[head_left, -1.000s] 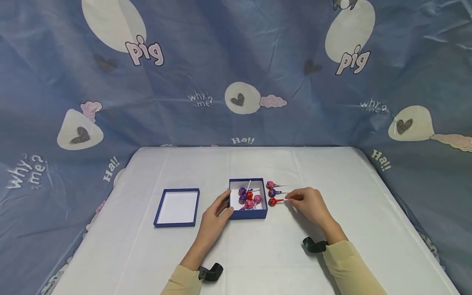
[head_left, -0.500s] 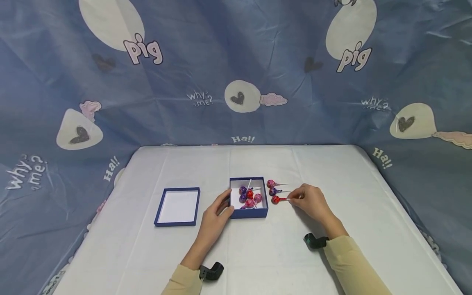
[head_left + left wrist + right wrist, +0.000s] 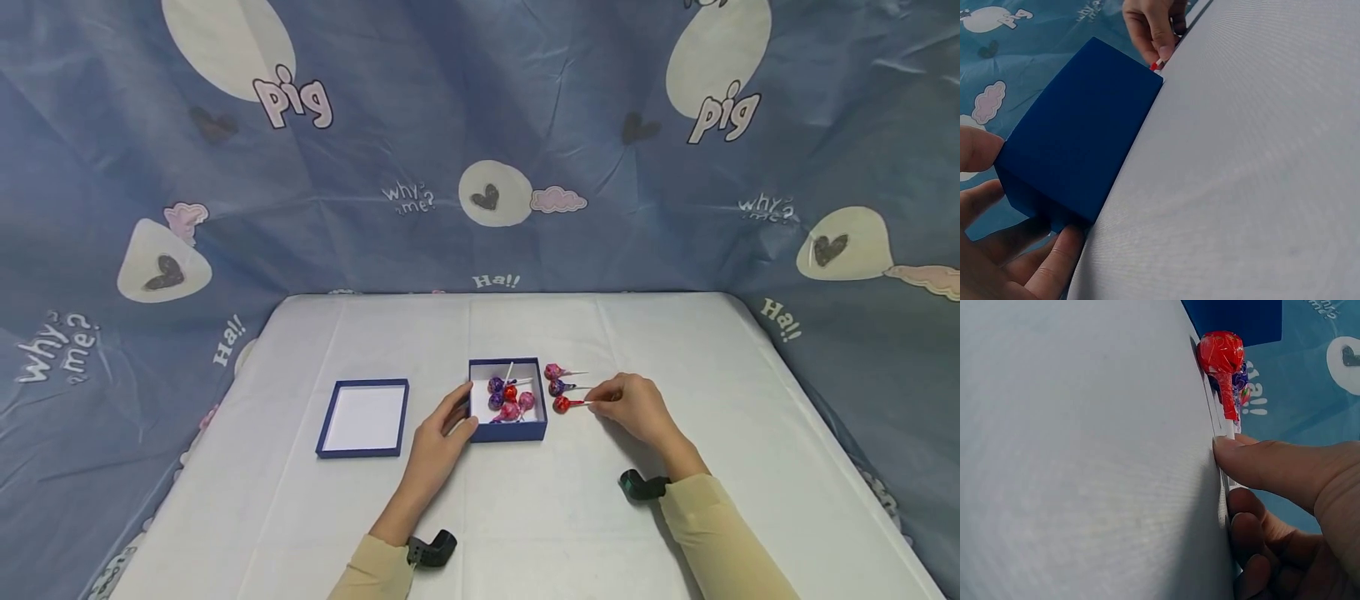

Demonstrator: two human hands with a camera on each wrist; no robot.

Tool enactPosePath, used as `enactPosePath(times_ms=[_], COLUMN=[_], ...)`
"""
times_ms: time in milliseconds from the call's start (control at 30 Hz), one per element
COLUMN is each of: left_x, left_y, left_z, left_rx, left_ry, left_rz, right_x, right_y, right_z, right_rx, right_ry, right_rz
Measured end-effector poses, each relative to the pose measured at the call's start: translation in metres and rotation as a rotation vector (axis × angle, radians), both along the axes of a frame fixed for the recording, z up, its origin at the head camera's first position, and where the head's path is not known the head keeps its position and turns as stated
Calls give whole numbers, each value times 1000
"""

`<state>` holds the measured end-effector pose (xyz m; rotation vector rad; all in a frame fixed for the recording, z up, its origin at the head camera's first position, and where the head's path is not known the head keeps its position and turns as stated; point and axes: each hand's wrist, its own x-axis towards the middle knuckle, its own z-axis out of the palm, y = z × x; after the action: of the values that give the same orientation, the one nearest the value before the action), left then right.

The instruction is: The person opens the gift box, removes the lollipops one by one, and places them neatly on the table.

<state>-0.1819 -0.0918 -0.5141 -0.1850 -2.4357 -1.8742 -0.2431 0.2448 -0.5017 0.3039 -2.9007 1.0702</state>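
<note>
right hand (image 3: 633, 410) pinched the red lollipop (image 3: 561, 405) by its white stick, thumb against fingertips; other fingers were curled in. red lollipop sat just right of frame center in the head view, its wrapped ball pointing left toward the blue box (image 3: 510, 432). couldn't tell whether the ball touched the tabletop.

left hand (image 3: 437, 443) gripped the blue box at its left side, thumb at the near left corner, fingers along the left wall. left wrist view had those fingers around that end of it, upper left to lower left of the frame.

blue box was open, center of the head frame. inside: two purple lollipops (image 3: 496, 393), a red one (image 3: 511, 393) and pink ones (image 3: 510, 411), bunched together; one white stick angled up. exact pink count unclear, they overlapped.

just right of the box, above the pinched one in the frame: a pink lollipop (image 3: 552, 372) and a purple lollipop (image 3: 557, 387), near each other, balls left, sticks right.

box lid (image 3: 363, 417) lay white inside up, left of center, apart from the box and left hand.

white tablecloth (image 3: 540, 508) lay under everything; blue printed curtain (image 3: 390, 242) filled the upper frame. both wrists carried black cameras (image 3: 432, 550), sleeves (image 3: 723, 533) were pale yellow.
</note>
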Motion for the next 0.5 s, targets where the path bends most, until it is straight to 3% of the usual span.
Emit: enactPosePath(times_ms=[500], left_x=[0], left_y=[0], left_z=[1], left_rx=[1], left_ry=[-7], left_rz=[-1], right_x=[2], right_y=[6], right_z=[8], right_rx=[-17], right_ry=[-61], right_rz=[5])
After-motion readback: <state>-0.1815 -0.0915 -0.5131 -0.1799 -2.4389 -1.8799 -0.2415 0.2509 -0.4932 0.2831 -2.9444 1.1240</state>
